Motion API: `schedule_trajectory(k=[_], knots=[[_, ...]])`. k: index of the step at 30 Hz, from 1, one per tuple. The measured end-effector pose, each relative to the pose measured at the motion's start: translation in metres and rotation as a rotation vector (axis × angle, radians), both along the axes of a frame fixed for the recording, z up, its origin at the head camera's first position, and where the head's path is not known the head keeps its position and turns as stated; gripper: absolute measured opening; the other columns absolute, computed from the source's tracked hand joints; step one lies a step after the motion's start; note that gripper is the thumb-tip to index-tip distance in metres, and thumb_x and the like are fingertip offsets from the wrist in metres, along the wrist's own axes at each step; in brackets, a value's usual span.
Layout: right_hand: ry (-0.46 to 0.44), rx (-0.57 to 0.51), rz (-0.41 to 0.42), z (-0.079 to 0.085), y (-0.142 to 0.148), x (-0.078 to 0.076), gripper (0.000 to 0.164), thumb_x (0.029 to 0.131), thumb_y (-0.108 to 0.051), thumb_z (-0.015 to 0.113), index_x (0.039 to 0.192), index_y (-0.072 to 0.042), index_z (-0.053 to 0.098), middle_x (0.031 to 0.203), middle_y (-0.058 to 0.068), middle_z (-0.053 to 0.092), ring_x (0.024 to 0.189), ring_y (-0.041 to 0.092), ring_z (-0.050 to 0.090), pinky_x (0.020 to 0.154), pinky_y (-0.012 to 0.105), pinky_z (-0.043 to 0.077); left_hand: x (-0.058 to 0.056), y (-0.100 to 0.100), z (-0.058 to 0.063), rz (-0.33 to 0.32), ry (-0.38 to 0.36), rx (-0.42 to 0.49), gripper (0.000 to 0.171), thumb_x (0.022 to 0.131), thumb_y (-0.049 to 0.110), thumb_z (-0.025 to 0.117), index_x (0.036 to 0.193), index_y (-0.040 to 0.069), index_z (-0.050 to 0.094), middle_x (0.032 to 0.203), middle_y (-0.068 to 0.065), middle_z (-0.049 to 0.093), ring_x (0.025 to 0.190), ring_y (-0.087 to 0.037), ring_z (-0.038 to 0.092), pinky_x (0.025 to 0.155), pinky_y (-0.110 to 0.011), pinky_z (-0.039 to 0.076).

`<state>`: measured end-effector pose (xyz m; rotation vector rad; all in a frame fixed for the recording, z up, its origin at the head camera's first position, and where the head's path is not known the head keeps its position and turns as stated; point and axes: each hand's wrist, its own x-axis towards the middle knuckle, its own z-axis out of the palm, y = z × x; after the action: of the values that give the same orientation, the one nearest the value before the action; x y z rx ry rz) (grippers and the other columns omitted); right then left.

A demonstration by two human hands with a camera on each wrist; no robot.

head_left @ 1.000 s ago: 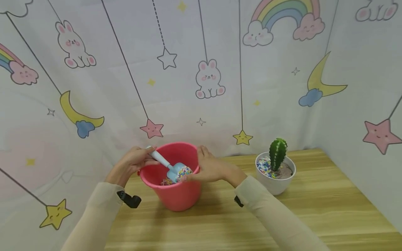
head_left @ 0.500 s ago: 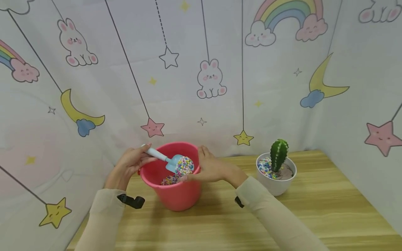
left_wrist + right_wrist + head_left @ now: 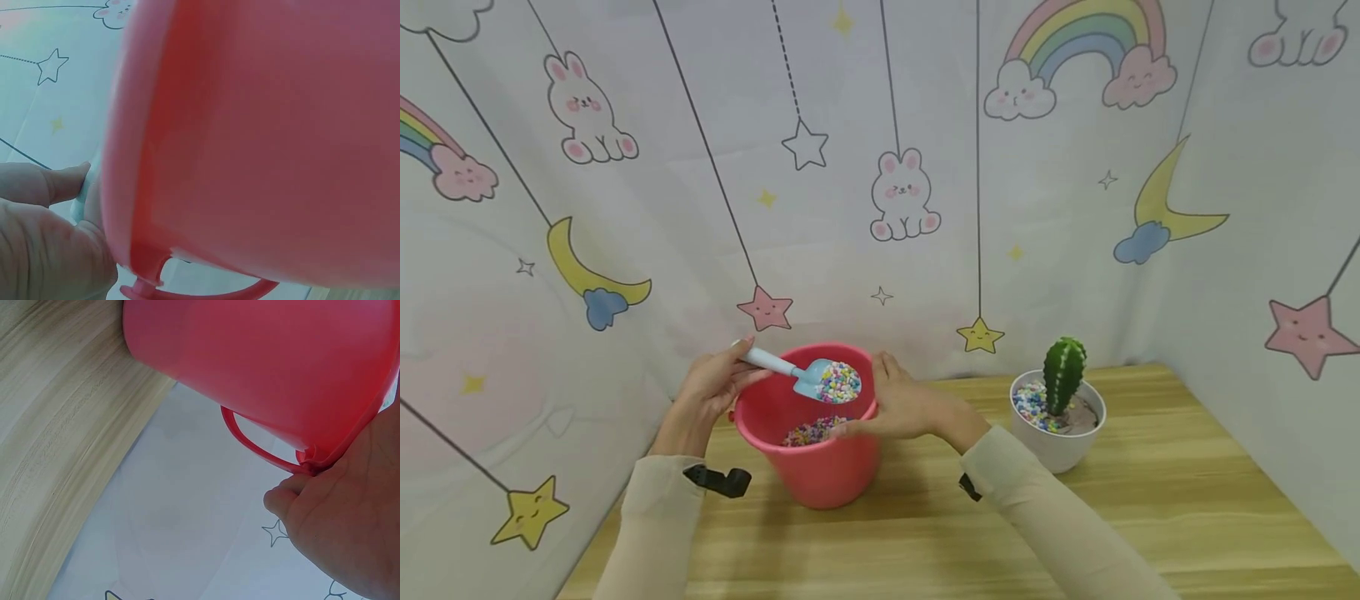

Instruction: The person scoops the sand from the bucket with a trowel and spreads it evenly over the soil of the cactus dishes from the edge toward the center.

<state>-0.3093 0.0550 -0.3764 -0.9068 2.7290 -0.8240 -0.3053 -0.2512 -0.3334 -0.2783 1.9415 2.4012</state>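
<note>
My left hand (image 3: 709,390) pinches the white handle of a toy shovel (image 3: 806,385) with a light-blue blade. A heap of small multicoloured beads (image 3: 840,382) lies on the blade, above the mouth of a pink bucket (image 3: 827,477). More beads (image 3: 814,432) cover part of the bucket's inside. At the bucket's right side, my right hand (image 3: 912,405) grips the rim, thumb over the front edge. In the left wrist view the bucket wall hides most of the shovel; only a bit of its handle (image 3: 77,209) shows. The right wrist view has the bucket's carrying handle (image 3: 256,447) hanging beside my hand.
On the wooden table (image 3: 925,542), to the right, stands a white pot (image 3: 1054,450) with a green cactus (image 3: 1064,375), beads and brown filling. A printed white cloth (image 3: 700,208) closes off the back and sides.
The shovel has risen from low inside the bucket to about rim height, and its bead load now shows more fully. My right hand has stayed on the rim.
</note>
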Motion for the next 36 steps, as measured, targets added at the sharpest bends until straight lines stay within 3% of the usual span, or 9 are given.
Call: schedule_trajectory(k=[7, 12, 18, 24, 27, 30, 36], knots=[[0.017, 0.050, 0.011, 0.002, 0.001, 0.001, 0.137, 0.075, -0.090, 0.066, 0.168, -0.011, 0.003, 0.173, 0.014, 0.017, 0.159, 0.032, 0.027, 0.113, 0.053, 0.056, 0.004, -0.002, 0.003, 0.061, 0.028, 0.073, 0.032, 0.105, 0.030, 0.063, 0.124, 0.006, 0.053, 0.085, -0.003, 0.076, 0.079, -0.017, 0.081, 0.082, -0.029, 0.067], [0.031, 0.039, 0.012, 0.003, 0.000, 0.000, 0.133, 0.075, -0.087, 0.068, 0.167, -0.011, 0.010, 0.168, 0.011, 0.027, 0.153, 0.029, 0.034, 0.107, 0.050, 0.060, 0.007, -0.003, 0.005, 0.088, 0.032, 0.091, 0.035, 0.103, 0.032, 0.066, 0.125, 0.009, 0.054, 0.085, -0.002, 0.076, 0.079, -0.017, 0.081, 0.079, -0.028, 0.067], [0.088, 0.121, -0.006, 0.004, 0.001, 0.000, 0.138, 0.076, -0.094, 0.059, 0.169, -0.008, 0.004, 0.177, 0.014, 0.013, 0.165, 0.034, 0.017, 0.122, 0.055, 0.046, 0.008, -0.001, 0.006, 0.088, 0.033, 0.095, 0.036, 0.102, 0.033, 0.067, 0.125, 0.008, 0.054, 0.085, -0.003, 0.076, 0.079, -0.017, 0.082, 0.079, -0.027, 0.067], [0.131, 0.173, -0.012, 0.006, 0.005, 0.001, 0.133, 0.078, -0.094, 0.056, 0.170, -0.009, 0.008, 0.178, 0.013, 0.014, 0.165, 0.035, 0.016, 0.128, 0.056, 0.038, 0.011, 0.003, 0.008, 0.105, 0.016, 0.098, 0.036, 0.103, 0.034, 0.066, 0.126, 0.009, 0.054, 0.085, -0.002, 0.077, 0.079, -0.017, 0.082, 0.079, -0.026, 0.067], [0.163, 0.184, -0.003, 0.008, 0.011, 0.002, 0.128, 0.081, -0.093, 0.055, 0.170, -0.011, 0.011, 0.178, 0.011, 0.014, 0.166, 0.033, 0.017, 0.130, 0.056, 0.035, 0.013, 0.005, 0.008, 0.125, 0.007, 0.101, 0.038, 0.101, 0.036, 0.067, 0.126, 0.011, 0.054, 0.085, -0.001, 0.077, 0.079, -0.016, 0.082, 0.080, -0.026, 0.067], [0.194, 0.158, 0.002, 0.012, 0.019, 0.005, 0.122, 0.083, -0.090, 0.057, 0.169, -0.013, 0.019, 0.177, 0.010, 0.021, 0.164, 0.032, 0.024, 0.125, 0.057, 0.042, 0.014, 0.008, 0.007, 0.139, 0.014, 0.102, 0.041, 0.100, 0.037, 0.069, 0.128, 0.010, 0.054, 0.085, 0.000, 0.077, 0.079, -0.015, 0.082, 0.081, -0.026, 0.066], [0.254, 0.064, -0.031, 0.021, 0.046, 0.013, 0.108, 0.081, -0.084, 0.067, 0.160, -0.014, 0.044, 0.164, 0.007, 0.048, 0.152, 0.030, 0.048, 0.117, 0.056, 0.052, 0.014, 0.019, 0.011, 0.149, 0.015, 0.115, 0.039, 0.103, 0.035, 0.066, 0.131, 0.010, 0.055, 0.085, -0.001, 0.076, 0.078, -0.016, 0.081, 0.089, -0.031, 0.065]])
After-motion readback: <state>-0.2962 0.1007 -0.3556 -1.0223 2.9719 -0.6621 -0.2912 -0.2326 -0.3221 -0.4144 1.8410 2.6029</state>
